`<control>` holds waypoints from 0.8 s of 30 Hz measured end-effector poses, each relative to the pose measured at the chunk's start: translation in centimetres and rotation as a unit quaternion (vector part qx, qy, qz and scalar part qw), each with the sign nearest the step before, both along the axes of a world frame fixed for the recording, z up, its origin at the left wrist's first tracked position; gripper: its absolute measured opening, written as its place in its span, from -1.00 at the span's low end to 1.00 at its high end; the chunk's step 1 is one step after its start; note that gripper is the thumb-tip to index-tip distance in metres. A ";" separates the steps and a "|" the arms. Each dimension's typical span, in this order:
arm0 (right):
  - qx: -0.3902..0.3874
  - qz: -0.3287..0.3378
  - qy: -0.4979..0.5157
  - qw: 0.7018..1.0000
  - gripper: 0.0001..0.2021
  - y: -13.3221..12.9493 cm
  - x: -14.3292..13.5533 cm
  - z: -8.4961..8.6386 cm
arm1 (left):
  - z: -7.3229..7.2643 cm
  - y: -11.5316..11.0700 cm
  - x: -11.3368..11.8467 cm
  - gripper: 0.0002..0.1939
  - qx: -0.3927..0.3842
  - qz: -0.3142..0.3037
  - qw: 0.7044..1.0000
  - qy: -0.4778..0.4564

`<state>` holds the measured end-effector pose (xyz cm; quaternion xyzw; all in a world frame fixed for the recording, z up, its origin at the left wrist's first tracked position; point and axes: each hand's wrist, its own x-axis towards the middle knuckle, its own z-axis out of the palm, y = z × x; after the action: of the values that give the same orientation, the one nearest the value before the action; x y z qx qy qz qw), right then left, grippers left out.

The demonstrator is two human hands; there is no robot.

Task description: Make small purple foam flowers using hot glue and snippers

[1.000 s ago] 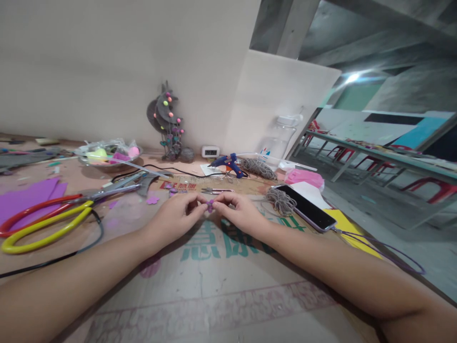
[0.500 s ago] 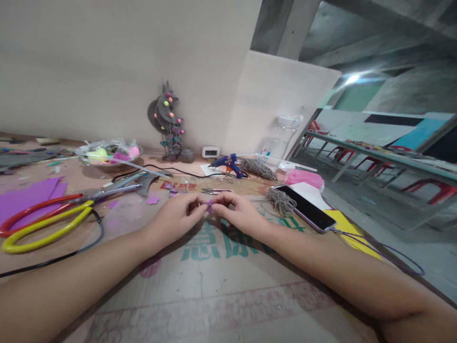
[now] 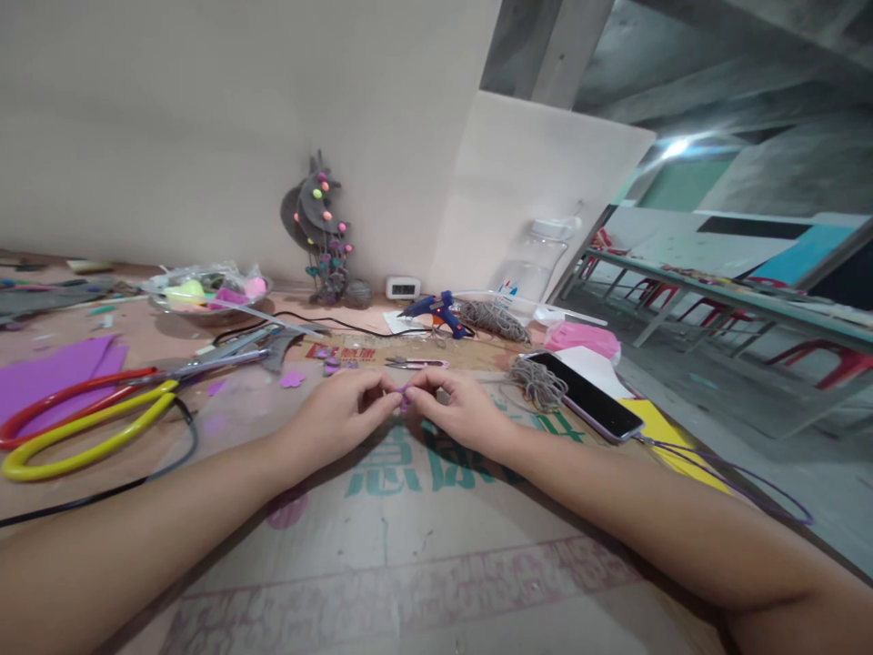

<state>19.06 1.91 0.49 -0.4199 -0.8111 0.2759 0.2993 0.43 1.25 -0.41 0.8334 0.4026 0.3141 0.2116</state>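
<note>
A small purple piece (image 3: pixel 405 398) is pinched between my two hands above the cardboard sheet (image 3: pixel 409 555). My left hand (image 3: pixel 341 414) grips it from the left with thumb and fingers pressed together. From the right, my right hand (image 3: pixel 460 409) holds the same piece in a pinch, the fingertips of both hands nearly touching. Just beyond them lie thread snips (image 3: pixel 417 364). Small purple pieces (image 3: pixel 332 366) and a purple flower cutout (image 3: pixel 293 379) rest to the left of the snips.
Left are red-and-yellow-handled scissors (image 3: pixel 88 428), purple sheets (image 3: pixel 61 373) and a bowl (image 3: pixel 205 305). Behind stand a glue gun (image 3: pixel 440 311), a clock (image 3: pixel 402 288) and a bottle (image 3: pixel 538 259). Gray yarn (image 3: pixel 538 382) and a phone (image 3: pixel 587 398) lie right.
The purple piece between my fingertips has shifted slightly to the right and looks turned. Both hands keep their pinch in almost the same place.
</note>
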 end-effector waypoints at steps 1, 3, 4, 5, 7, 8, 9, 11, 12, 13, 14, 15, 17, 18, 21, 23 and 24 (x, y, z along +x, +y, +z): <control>0.000 0.005 0.001 1.000 -0.79 0.0 0.1 0.0 | 0.0 0.0 0.0 -0.77 -0.004 0.000 1.000 -0.002; 0.003 0.013 0.004 1.000 -0.74 0.1 0.2 -0.1 | -0.1 0.1 0.0 -0.77 -0.015 -0.004 1.000 -0.012; 0.004 0.015 0.007 1.000 -0.71 0.2 0.3 -0.2 | -0.2 0.2 0.0 -0.78 -0.019 -0.005 1.000 -0.019; 0.005 0.014 0.010 1.000 -0.67 0.3 0.3 -0.2 | -0.2 0.2 0.0 -0.79 -0.024 -0.006 0.999 -0.026; 0.003 0.009 0.020 1.000 -0.64 0.5 0.4 -0.4 | -0.3 0.2 0.1 -0.80 -0.032 -0.007 0.999 -0.038; -0.003 0.006 0.027 1.000 -0.64 0.6 0.5 -0.5 | -0.3 0.2 0.1 -0.80 -0.034 -0.006 0.998 -0.043; -0.011 0.003 0.036 0.999 -0.65 0.6 0.4 -0.5 | -0.2 0.2 0.1 -0.80 -0.037 -0.007 0.998 -0.047; -0.030 -0.005 0.050 0.998 -0.68 0.6 0.3 -0.5 | -0.2 0.1 0.1 -0.81 -0.039 -0.006 0.998 -0.051; -0.038 -0.006 0.054 0.998 -0.71 0.6 0.3 -0.4 | -0.1 0.1 0.1 -0.81 -0.039 -0.005 0.998 -0.052; -0.044 -0.005 0.056 0.997 -0.74 0.5 0.2 -0.4 | -0.1 0.1 0.1 -0.81 -0.040 -0.004 0.998 -0.053; -0.046 -0.003 0.055 0.997 -0.76 0.4 0.1 -0.3 | -0.1 0.1 0.1 -0.80 -0.042 -0.003 0.998 -0.052; -0.048 0.000 0.052 0.998 -0.79 0.2 0.0 -0.2 | -0.1 0.1 0.1 -0.80 -0.044 -0.001 0.998 -0.051; -0.051 0.004 0.047 0.998 -0.82 0.1 0.0 0.0 | -0.2 0.2 0.0 -0.78 -0.050 0.004 0.998 -0.048; -0.051 0.003 0.045 0.998 -0.82 0.0 -0.1 0.0 | -0.2 0.2 0.0 -0.78 -0.052 0.005 0.998 -0.046; -0.044 -0.005 0.036 0.998 -0.82 0.1 -0.1 -0.1 | -0.1 0.1 0.0 -0.76 -0.053 0.008 0.998 -0.044; -0.036 -0.009 0.029 0.999 -0.82 0.1 -0.1 -0.1 | 0.0 0.1 0.0 -0.74 -0.051 0.006 0.998 -0.045; -0.033 -0.009 0.027 0.999 -0.82 0.2 -0.1 -0.1 | 0.1 0.0 0.0 -0.73 -0.051 0.004 0.998 -0.047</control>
<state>18.94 2.08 0.37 -0.4296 -0.7893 0.3107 0.3096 0.43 1.26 -0.34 0.8043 0.4111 0.3327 0.2710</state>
